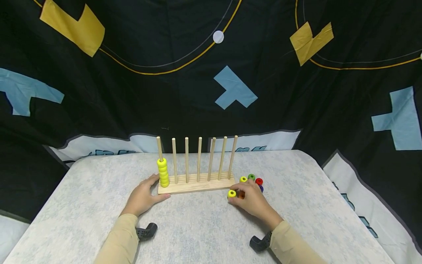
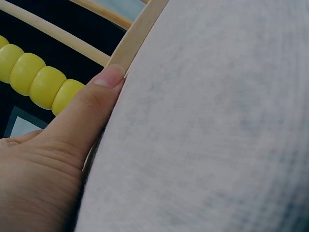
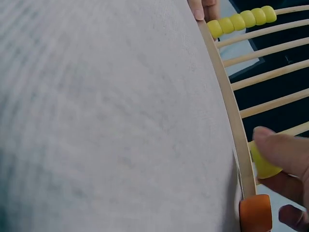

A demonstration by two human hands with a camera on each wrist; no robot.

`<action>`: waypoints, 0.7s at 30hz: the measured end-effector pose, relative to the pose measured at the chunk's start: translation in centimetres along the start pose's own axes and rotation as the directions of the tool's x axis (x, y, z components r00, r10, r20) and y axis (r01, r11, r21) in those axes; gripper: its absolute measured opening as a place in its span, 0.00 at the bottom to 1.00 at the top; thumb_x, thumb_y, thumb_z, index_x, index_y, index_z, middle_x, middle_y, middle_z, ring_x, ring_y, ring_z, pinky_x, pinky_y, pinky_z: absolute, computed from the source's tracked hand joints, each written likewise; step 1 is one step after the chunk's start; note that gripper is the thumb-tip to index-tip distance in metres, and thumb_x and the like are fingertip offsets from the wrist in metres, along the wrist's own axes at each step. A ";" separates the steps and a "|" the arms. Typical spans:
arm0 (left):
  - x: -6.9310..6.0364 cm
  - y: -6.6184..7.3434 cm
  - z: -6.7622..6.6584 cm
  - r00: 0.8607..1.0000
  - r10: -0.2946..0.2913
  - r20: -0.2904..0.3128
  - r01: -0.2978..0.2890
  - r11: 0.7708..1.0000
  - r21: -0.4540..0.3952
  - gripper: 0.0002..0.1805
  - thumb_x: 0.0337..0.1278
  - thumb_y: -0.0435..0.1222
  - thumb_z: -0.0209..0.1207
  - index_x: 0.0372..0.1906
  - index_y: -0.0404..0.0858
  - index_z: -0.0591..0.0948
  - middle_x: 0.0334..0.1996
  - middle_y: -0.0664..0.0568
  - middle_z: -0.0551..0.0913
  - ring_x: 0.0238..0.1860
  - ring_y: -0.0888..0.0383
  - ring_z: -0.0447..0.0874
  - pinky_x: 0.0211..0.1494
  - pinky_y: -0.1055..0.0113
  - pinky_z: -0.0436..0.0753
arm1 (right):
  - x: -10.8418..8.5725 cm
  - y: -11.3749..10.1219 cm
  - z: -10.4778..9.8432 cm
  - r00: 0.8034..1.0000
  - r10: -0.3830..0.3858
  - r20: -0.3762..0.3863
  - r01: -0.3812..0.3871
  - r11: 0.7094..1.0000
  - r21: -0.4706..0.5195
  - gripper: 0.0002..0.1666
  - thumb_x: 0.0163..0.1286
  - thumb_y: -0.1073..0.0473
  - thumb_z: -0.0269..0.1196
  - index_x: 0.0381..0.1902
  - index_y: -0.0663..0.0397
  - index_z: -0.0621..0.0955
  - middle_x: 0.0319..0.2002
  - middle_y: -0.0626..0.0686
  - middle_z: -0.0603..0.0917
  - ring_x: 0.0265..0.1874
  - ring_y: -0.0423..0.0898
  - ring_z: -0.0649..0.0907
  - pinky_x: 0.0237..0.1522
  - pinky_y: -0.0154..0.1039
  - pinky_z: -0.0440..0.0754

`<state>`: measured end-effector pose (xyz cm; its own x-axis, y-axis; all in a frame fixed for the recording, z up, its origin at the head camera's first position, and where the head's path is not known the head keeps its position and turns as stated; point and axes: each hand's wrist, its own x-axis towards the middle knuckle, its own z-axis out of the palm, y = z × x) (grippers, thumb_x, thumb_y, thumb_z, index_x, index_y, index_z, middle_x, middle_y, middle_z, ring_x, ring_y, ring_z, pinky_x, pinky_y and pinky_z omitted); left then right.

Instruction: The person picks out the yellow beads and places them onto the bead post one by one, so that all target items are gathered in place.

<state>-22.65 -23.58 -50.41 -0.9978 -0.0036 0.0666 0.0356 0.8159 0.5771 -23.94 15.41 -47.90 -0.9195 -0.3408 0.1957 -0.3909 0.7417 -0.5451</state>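
A wooden peg stand (image 1: 197,187) with several upright pegs stands on the table. Yellow beads (image 1: 163,173) are stacked on its leftmost peg; the other pegs are bare. My left hand (image 1: 141,196) holds the stand's left end, and its thumb (image 2: 91,99) lies along the front edge. Near the right end, my right hand (image 1: 252,200) pinches a yellow bead (image 3: 265,164) between thumb and fingers, off the pegs. An orange bead (image 3: 256,213) sits just beside that hand, partly covered by it in the head view.
Behind the right hand lie loose beads: a yellow one (image 1: 243,179), a green one (image 1: 251,176), a red one (image 1: 259,181) and a mostly hidden blue one (image 1: 262,188). A pale mottled cloth covers the table (image 1: 194,231). A black patterned curtain (image 1: 158,102) hangs behind it.
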 end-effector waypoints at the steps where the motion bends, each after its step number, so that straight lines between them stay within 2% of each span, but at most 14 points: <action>1: 0.0 0.0 0.0 1.000 -0.001 0.000 0.001 1.000 0.000 0.57 0.41 0.65 0.71 0.73 0.38 0.66 0.74 0.34 0.62 0.74 0.33 0.60 0.74 0.35 0.62 | 0.0 0.0 -0.1 1.000 -0.002 -0.004 0.002 1.000 0.021 0.21 0.55 0.47 0.77 0.47 0.41 0.87 0.30 0.42 0.77 0.34 0.41 0.68 0.32 0.33 0.68; 5: -0.1 0.1 -0.1 1.000 -0.002 0.000 0.002 1.000 -0.004 0.57 0.41 0.65 0.70 0.73 0.38 0.66 0.74 0.34 0.62 0.74 0.33 0.60 0.74 0.35 0.62 | 0.2 -0.1 -0.4 0.999 -0.027 -0.026 0.029 0.996 0.089 0.21 0.57 0.50 0.76 0.49 0.45 0.86 0.30 0.44 0.81 0.37 0.45 0.71 0.35 0.35 0.69; 10: -0.1 0.0 -0.1 1.000 -0.003 0.001 0.003 1.000 -0.008 0.57 0.41 0.65 0.70 0.73 0.38 0.66 0.74 0.34 0.62 0.74 0.33 0.59 0.74 0.35 0.62 | 0.4 -0.6 -1.1 0.998 -0.018 -0.067 0.029 0.986 0.162 0.22 0.58 0.53 0.75 0.51 0.49 0.85 0.43 0.41 0.85 0.42 0.50 0.75 0.40 0.36 0.72; 13: -0.1 0.0 0.0 1.000 -0.002 0.003 0.002 1.000 -0.012 0.57 0.41 0.65 0.70 0.74 0.38 0.65 0.74 0.34 0.62 0.74 0.33 0.59 0.74 0.35 0.62 | 0.7 -1.0 -1.8 0.996 -0.003 -0.094 0.021 0.980 0.196 0.23 0.60 0.54 0.74 0.53 0.51 0.85 0.49 0.43 0.85 0.46 0.52 0.77 0.42 0.42 0.77; 17: -0.1 0.0 0.0 1.000 -0.006 0.005 0.006 1.000 -0.012 0.58 0.40 0.66 0.70 0.74 0.38 0.65 0.74 0.34 0.62 0.74 0.33 0.59 0.74 0.35 0.62 | 1.3 -1.5 -3.0 0.988 -0.008 -0.152 0.038 0.980 0.195 0.21 0.62 0.54 0.72 0.53 0.50 0.84 0.51 0.48 0.84 0.46 0.54 0.78 0.44 0.49 0.80; 21: -0.1 0.0 -0.1 1.000 -0.008 0.005 0.008 1.000 -0.011 0.58 0.40 0.66 0.70 0.74 0.38 0.65 0.75 0.34 0.62 0.74 0.33 0.59 0.74 0.35 0.62 | 2.3 -2.1 -4.8 0.981 0.007 -0.196 0.029 0.984 0.178 0.20 0.64 0.54 0.71 0.54 0.49 0.84 0.52 0.49 0.83 0.44 0.51 0.77 0.45 0.47 0.79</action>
<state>-22.59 -23.61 -50.34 -0.9983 -0.0067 0.0578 0.0285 0.8093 0.5868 -25.46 15.83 -42.44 -0.9122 -0.2160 0.3482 -0.4039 0.6165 -0.6758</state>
